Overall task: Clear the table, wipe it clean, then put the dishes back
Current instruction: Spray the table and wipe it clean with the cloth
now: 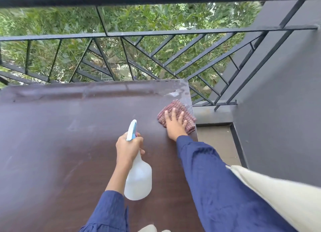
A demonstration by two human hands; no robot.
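A dark brown table (pixel 60 144) fills the lower left of the head view. My left hand (pixel 129 145) grips the neck of a white spray bottle (pixel 138 178) with a blue nozzle, held above the table's middle. My right hand (pixel 175 125) presses flat, fingers spread, on a folded red checked cloth (pixel 177 105) near the table's far right corner. A pale wet patch lies on the table just beyond the cloth. No dishes show on the table.
A black metal railing (pixel 156 33) runs along the table's far edge, with green foliage behind it. A grey wall (pixel 278 110) stands to the right, and a narrow strip of floor (pixel 218 141) lies between it and the table.
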